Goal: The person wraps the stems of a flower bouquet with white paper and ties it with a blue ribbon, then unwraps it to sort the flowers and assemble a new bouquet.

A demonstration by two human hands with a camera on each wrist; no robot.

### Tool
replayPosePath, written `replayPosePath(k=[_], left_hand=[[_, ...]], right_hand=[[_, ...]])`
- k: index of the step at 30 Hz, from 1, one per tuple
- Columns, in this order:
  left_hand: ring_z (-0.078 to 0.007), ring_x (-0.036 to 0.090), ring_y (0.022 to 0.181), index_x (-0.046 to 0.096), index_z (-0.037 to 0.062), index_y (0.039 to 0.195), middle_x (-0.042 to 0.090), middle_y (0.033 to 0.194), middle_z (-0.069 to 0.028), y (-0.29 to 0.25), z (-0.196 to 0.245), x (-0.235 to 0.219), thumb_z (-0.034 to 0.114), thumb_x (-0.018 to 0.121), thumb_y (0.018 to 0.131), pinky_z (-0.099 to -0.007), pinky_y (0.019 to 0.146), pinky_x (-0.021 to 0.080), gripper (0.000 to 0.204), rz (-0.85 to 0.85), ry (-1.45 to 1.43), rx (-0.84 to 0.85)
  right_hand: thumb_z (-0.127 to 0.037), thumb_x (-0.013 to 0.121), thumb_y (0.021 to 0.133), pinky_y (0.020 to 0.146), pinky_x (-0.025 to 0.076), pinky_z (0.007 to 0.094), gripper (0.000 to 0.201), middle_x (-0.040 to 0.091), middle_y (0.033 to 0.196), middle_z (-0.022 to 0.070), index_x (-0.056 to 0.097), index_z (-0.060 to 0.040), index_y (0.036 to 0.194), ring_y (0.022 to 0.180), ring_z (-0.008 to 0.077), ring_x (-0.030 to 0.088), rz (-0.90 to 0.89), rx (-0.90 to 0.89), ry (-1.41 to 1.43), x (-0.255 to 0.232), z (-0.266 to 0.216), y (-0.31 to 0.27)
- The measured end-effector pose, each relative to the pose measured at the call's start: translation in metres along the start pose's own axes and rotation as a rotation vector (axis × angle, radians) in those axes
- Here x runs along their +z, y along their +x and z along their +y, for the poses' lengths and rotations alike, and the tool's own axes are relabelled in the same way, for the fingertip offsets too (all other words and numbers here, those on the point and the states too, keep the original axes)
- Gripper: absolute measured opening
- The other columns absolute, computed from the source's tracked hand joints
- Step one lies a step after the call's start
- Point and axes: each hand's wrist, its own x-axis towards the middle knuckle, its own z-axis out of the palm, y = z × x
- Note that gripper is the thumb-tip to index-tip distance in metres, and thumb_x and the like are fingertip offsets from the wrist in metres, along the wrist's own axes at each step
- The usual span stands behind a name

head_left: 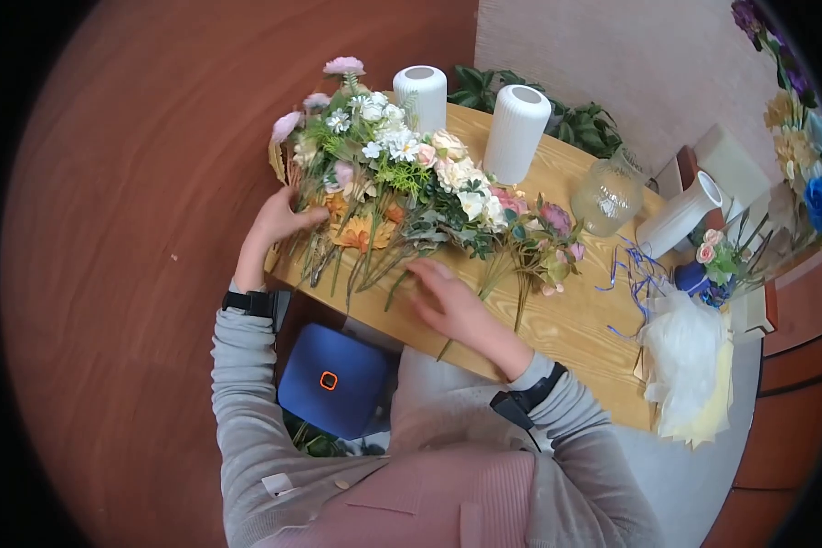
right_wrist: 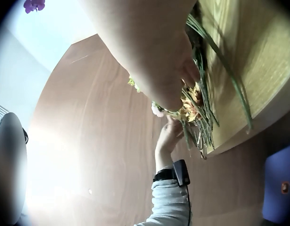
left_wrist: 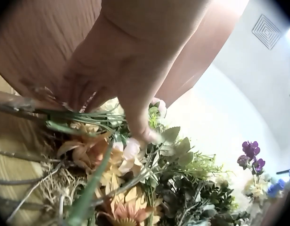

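A heap of artificial flowers (head_left: 397, 144) lies across the table's left side, with white daisies, cream roses, pink blooms and an orange flower (head_left: 363, 233). At its left edge is my left hand (head_left: 279, 217), thumb spread away from the fingers. In the left wrist view, that thumb reaches over pale petals (left_wrist: 130, 149), and the fingers lie by green stems (left_wrist: 83, 115), their tips partly hidden. My right hand (head_left: 449, 300) rests near the lower stem ends, fingers loosely bent with nothing gripped. Green stems (right_wrist: 225, 61) run beside it in the right wrist view.
Two white ribbed vases (head_left: 518, 137) stand at the back, with a glass vase (head_left: 605, 196) to their right. Another white vase (head_left: 674, 219) leans near blue ribbon (head_left: 639, 279) and white netting (head_left: 690, 342). A blue stool (head_left: 324, 402) sits below the table edge.
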Motion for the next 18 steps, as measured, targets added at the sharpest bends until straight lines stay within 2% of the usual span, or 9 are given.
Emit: replayPosePath(k=[2,3,6,9,11,14,15,16,18], left_hand=[[-0.0328,0.057,0.108,0.043,-0.0028,0.127,0.056,0.12,-0.0213,-0.015,0.006,0.006,0.034,0.079,0.067,-0.0369,0.089,0.046,0.078,-0.083,0.284,0.178],[-0.035,0.056,0.109,0.038,-0.0005,0.13,0.052,0.124,-0.0209,-0.025,0.013,0.004,0.028,0.077,0.067,-0.0394,0.091,0.045,0.079,-0.057,0.418,0.094],[-0.0358,0.053,0.111,0.042,-0.0001,0.125,0.051,0.125,-0.0199,0.002,-0.051,0.016,0.024,0.075,0.069,-0.0404,0.091,0.045,0.069,0.079,0.606,0.071],[-0.0362,0.052,0.112,0.044,0.0005,0.121,0.052,0.121,-0.0208,0.001,-0.063,0.019,0.022,0.072,0.072,-0.041,0.09,0.045,0.06,0.174,0.421,0.085],[-0.0356,0.052,0.111,0.045,0.0001,0.121,0.052,0.12,-0.0209,-0.016,-0.044,0.023,0.021,0.071,0.073,-0.0412,0.089,0.045,0.059,0.192,0.377,0.121],[-0.0364,0.052,0.109,0.045,-0.0013,0.12,0.053,0.116,-0.0209,-0.04,-0.014,0.028,0.019,0.07,0.075,-0.0426,0.088,0.045,0.055,0.257,0.308,0.205],[-0.0372,0.052,0.108,0.046,-0.0014,0.119,0.054,0.116,-0.0205,-0.045,-0.004,0.031,0.019,0.07,0.076,-0.043,0.088,0.044,0.053,0.333,0.331,0.231],[-0.038,0.052,0.108,0.047,-0.0016,0.118,0.054,0.115,-0.0202,-0.051,0.008,0.035,0.018,0.069,0.077,-0.0433,0.088,0.044,0.051,0.408,0.353,0.256],[-0.0364,0.053,0.107,0.049,-0.0015,0.117,0.055,0.113,-0.0209,-0.07,0.052,0.047,0.015,0.067,0.081,-0.0412,0.089,0.043,0.043,0.517,0.259,0.396]], right_hand=[[-0.007,0.061,0.082,0.092,0.043,0.0381,0.045,0.051,0.122,0.0197,0.047,-0.002,0.125,0.112,0.0367,0.051,-0.048,0.008,0.014,-0.017,-0.01,-0.01],[-0.006,0.061,0.082,0.093,0.043,0.038,0.04,0.053,0.119,0.0187,0.051,-0.0024,0.12,0.112,0.0356,0.051,-0.041,0.017,0.001,-0.025,-0.013,-0.017],[-0.006,0.06,0.081,0.09,0.044,0.0385,0.029,0.056,0.112,0.0172,0.057,-0.0021,0.11,0.107,0.0345,0.053,0.023,0.034,-0.044,-0.046,-0.005,-0.043],[-0.006,0.06,0.08,0.087,0.045,0.0401,0.021,0.057,0.107,0.0161,0.061,-0.0015,0.101,0.101,0.0344,0.054,0.178,0.083,-0.198,-0.064,0.006,-0.069],[-0.007,0.064,0.078,0.09,0.042,0.0436,0.025,0.054,0.109,0.0197,0.061,-0.0014,0.102,0.099,0.0359,0.053,0.32,0.17,-0.314,-0.074,0.014,-0.085],[-0.011,0.066,0.078,0.09,0.042,0.0435,0.032,0.048,0.114,0.0264,0.058,0.0004,0.106,0.1,0.0378,0.052,0.344,0.302,-0.553,-0.076,0.011,-0.099],[-0.015,0.066,0.077,0.09,0.044,0.0438,0.04,0.042,0.122,0.033,0.055,0.0025,0.111,0.104,0.0431,0.051,0.305,0.314,-0.583,-0.075,0.012,-0.101],[-0.015,0.066,0.077,0.09,0.044,0.0438,0.04,0.042,0.122,0.033,0.055,0.0025,0.111,0.104,0.0431,0.051,0.31,0.317,-0.586,-0.071,0.015,-0.101],[-0.017,0.066,0.078,0.091,0.045,0.0442,0.044,0.035,0.129,0.0376,0.052,0.0036,0.114,0.111,0.0489,0.049,0.287,0.393,-0.325,-0.057,0.022,-0.099]])
